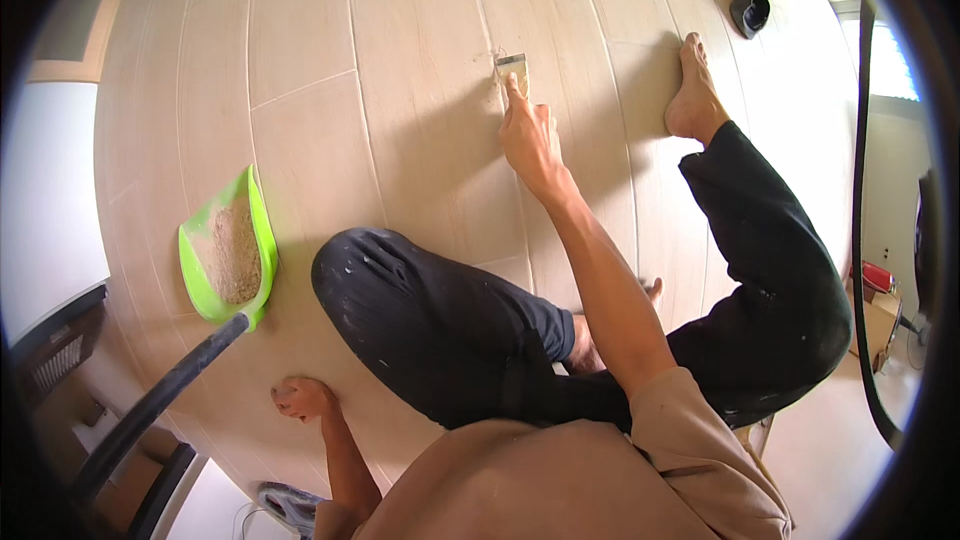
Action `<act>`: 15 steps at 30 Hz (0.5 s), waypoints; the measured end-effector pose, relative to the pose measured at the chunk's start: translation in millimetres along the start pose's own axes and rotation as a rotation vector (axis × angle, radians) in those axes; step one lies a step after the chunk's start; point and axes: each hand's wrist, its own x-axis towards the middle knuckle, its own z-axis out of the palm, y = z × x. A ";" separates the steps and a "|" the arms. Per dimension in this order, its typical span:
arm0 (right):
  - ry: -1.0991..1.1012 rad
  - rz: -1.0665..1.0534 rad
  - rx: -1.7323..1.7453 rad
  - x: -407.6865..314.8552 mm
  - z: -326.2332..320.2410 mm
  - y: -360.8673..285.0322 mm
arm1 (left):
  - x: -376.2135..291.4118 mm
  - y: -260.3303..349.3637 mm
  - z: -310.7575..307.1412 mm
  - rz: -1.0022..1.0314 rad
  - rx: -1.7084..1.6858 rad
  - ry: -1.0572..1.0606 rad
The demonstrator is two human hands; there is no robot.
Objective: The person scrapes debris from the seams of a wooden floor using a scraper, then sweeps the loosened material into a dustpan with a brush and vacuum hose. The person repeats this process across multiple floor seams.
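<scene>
My right hand [531,139] grips a putty knife [513,66], its index finger stretched along the blade. The blade's wide metal edge meets the wood-look tile floor [420,30] beside a pale grout line. A few small crumbs lie just past that edge, and the handle is hidden in my palm. Down at the left, my left hand [304,399] is curled into a loose fist by the floor, with nothing seen in it. Ahead of that hand sits a lime-green dustpan [266,247] holding a heap of beige dust and debris [234,255].
A long dark dustpan handle [161,397] slants to the lower left. My bent legs in black trousers [442,307] flank the right arm. Black clogs [750,9] lie at the upper right. A cardboard box [874,322] with a red item stands far right.
</scene>
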 end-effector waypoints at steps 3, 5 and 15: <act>-0.179 0.132 0.057 -8.9 -7.8 -2.4 | -6.2 6.3 -7.9 -0.017 0.035 -0.008; -0.176 0.106 0.054 0.1 -6.2 -0.5 | -9.3 10.4 -12.5 -0.010 0.027 -0.006; -0.100 0.037 -0.023 11.6 -1.4 -2.8 | -5.8 10.0 -5.6 -0.018 0.014 0.007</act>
